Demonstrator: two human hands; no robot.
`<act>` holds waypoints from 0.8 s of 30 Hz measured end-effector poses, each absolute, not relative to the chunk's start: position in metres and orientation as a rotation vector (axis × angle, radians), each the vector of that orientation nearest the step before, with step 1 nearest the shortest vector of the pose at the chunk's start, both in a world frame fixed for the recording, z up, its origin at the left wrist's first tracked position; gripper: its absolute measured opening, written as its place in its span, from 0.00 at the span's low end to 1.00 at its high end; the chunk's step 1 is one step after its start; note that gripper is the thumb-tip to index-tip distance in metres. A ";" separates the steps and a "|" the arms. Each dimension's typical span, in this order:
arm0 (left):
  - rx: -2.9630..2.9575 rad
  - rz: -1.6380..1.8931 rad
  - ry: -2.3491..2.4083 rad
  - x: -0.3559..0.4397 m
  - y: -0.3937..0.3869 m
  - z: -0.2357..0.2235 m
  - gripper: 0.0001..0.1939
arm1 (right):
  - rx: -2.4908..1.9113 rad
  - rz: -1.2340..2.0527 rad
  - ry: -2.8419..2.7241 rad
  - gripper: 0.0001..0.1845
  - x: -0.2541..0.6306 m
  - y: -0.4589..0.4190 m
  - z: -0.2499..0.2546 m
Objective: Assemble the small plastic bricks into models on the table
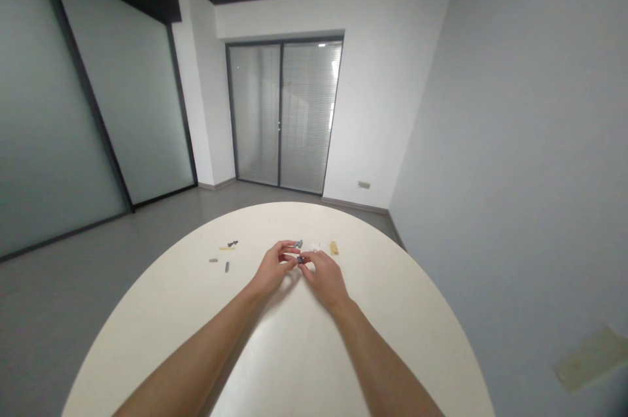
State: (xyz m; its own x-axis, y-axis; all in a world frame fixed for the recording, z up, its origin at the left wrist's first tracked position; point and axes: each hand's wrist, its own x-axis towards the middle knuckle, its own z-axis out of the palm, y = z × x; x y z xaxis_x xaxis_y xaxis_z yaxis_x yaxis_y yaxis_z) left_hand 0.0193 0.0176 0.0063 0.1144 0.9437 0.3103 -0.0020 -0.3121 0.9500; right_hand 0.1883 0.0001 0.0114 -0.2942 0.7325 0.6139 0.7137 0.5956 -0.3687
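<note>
My left hand point(272, 268) and my right hand point(324, 279) meet above the middle of a cream oval table point(294, 351). Their fingertips close around a small dark grey plastic building piece point(300, 260), which is mostly hidden by my fingers. Just beyond my left fingertips lies a grey piece point(299, 244). Near my right hand are a white piece point(314, 247) and a tan plate-like piece point(334, 247).
Left of my hands lie a thin yellow piece point(226, 248), a dark piece point(232, 244), and several small grey pieces point(227, 266). The table's curved edge surrounds them, with a grey floor point(73, 312) beyond and a wall point(490, 142) to the right.
</note>
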 end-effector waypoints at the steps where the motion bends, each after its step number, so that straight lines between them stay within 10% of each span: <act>1: 1.505 1.342 0.968 0.019 0.017 0.006 0.22 | -1.148 0.029 -2.044 0.09 0.188 0.000 0.011; 24: 1.839 1.281 1.146 0.019 0.012 0.014 0.11 | -1.185 -0.001 -2.022 0.06 0.189 0.006 0.008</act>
State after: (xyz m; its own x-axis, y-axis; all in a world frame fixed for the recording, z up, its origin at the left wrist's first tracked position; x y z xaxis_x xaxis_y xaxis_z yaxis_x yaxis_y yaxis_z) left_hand 0.0192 0.0119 0.0135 0.1553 0.9000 0.4073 0.3048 -0.4358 0.8469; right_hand 0.1885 0.0063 0.0081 -0.2645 0.7404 0.6180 0.7410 0.5661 -0.3612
